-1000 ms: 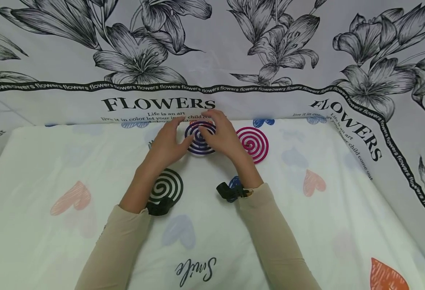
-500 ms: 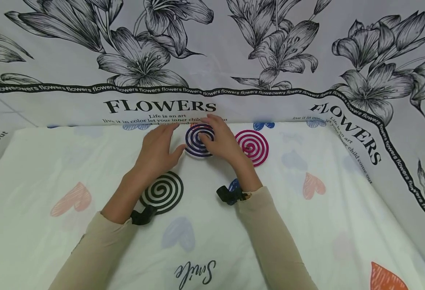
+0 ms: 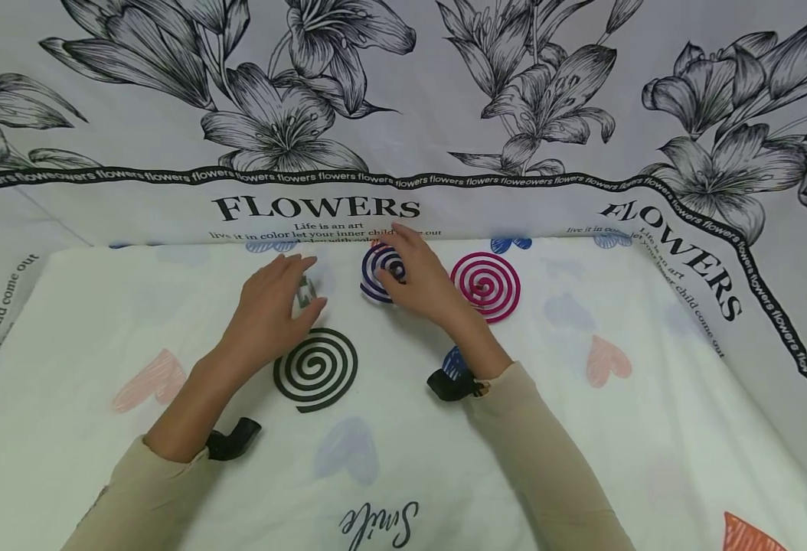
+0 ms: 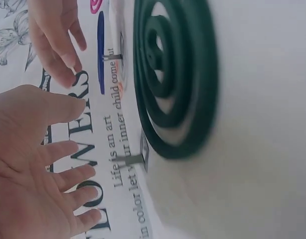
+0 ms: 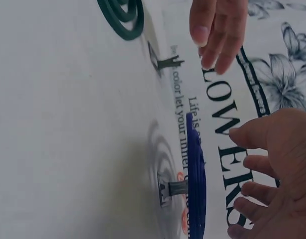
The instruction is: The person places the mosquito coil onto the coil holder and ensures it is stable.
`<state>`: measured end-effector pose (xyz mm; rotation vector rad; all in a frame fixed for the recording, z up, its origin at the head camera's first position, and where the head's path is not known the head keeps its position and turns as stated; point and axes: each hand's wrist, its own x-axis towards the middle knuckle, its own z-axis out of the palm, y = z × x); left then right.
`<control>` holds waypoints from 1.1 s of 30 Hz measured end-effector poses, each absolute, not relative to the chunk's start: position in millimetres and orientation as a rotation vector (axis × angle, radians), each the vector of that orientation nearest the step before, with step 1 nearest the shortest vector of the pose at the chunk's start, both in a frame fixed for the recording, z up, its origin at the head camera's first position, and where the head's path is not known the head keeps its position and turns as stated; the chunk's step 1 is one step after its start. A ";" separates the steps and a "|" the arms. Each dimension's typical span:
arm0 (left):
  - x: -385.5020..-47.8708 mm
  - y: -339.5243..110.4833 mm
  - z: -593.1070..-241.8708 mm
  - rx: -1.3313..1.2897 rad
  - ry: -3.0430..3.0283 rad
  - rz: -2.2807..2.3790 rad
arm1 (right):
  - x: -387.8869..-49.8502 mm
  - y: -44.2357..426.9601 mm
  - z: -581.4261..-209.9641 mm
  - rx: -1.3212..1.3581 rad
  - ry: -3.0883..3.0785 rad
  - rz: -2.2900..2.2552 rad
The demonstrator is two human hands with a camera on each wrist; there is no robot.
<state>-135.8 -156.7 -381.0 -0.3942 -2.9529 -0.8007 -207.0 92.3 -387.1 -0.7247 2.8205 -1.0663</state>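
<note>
The blue coil (image 3: 369,287) sits raised and level on a small metal stand (image 5: 178,187). Beside and above it hovers my right hand (image 3: 420,279), fingers loosely spread; the right wrist view shows a gap between the hand (image 5: 285,174) and the coil (image 5: 195,174). My left hand (image 3: 259,317) is held with relaxed fingers by another small metal stand (image 3: 306,291), which carries no coil. In the left wrist view the palm (image 4: 33,164) holds nothing. The dark green coil (image 3: 351,370) lies on the cloth, nearer to me than that stand.
A pink coil (image 3: 514,287) is to the right of the blue one, partly behind my right forearm. White cloth (image 3: 445,459) with printed hearts covers the surface, and a flower-printed sheet (image 3: 431,115) borders its far side.
From beside the blue coil, my left hand has moved left and towards me, uncovering the bare stand and the green coil. My right hand has stayed by the blue coil. The view has shifted slightly.
</note>
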 end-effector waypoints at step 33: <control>-74.7 -186.7 -385.3 -0.355 -3.077 -0.761 | -149.6 67.0 -394.0 -1.102 2.541 -0.884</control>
